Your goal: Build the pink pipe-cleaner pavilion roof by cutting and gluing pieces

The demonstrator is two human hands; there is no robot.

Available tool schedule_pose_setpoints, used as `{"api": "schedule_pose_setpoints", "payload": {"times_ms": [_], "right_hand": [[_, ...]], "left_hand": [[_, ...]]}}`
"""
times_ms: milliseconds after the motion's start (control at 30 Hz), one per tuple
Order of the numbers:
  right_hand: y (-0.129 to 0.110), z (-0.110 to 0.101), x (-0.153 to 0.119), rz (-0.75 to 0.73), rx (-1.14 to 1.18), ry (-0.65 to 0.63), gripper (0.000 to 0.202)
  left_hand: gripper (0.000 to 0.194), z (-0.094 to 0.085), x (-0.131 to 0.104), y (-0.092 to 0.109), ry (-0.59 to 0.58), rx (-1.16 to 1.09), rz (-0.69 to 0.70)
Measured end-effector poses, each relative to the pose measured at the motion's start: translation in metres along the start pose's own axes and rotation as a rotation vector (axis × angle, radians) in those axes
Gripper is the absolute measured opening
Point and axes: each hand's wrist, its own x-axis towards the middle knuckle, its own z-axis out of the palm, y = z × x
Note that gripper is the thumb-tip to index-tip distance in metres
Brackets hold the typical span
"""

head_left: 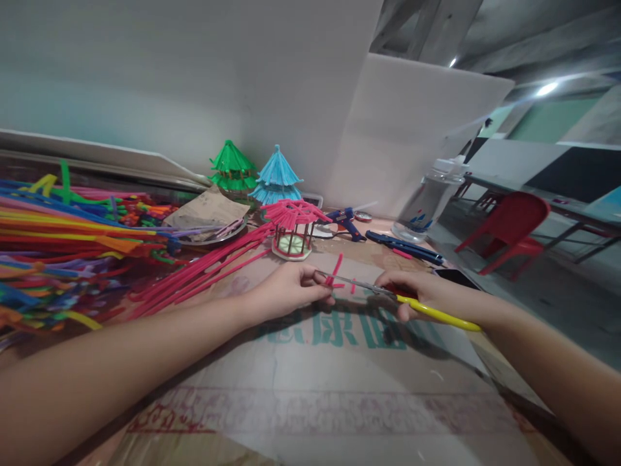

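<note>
My right hand (pixel 412 291) is closed around a pair of scissors (pixel 436 313) with yellow handles, whose blades point left. At the blade tips, my left hand (pixel 301 288) pinches short pink pipe cleaner pieces (pixel 334 272). A cut pink bit (pixel 353 285) lies just right of them. Behind my left hand stands a small pavilion model (pixel 294 226) with a pink roof, brown posts and a pale octagonal base. Long pink pipe cleaners (pixel 208 268) lie to its left.
Many coloured pipe cleaners (pixel 58 239) are heaped at left, beside a metal plate (pixel 233 234). Green (pixel 230 165) and blue (pixel 277 178) pavilion models stand at the back. A blue glue gun (pixel 347 222), a dark blue tool (pixel 402 246) and a clear bottle (pixel 427 200) are at right.
</note>
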Motion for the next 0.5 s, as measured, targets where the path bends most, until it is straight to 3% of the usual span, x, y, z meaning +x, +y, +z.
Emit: {"api": "schedule_pose_setpoints", "payload": {"times_ms": [500], "right_hand": [[0.0015,0.0012,0.0011,0.0,0.041,-0.007,0.047]], "left_hand": [[0.018,0.0018,-0.0024,0.0019,0.002,-0.005,0.001]]}}
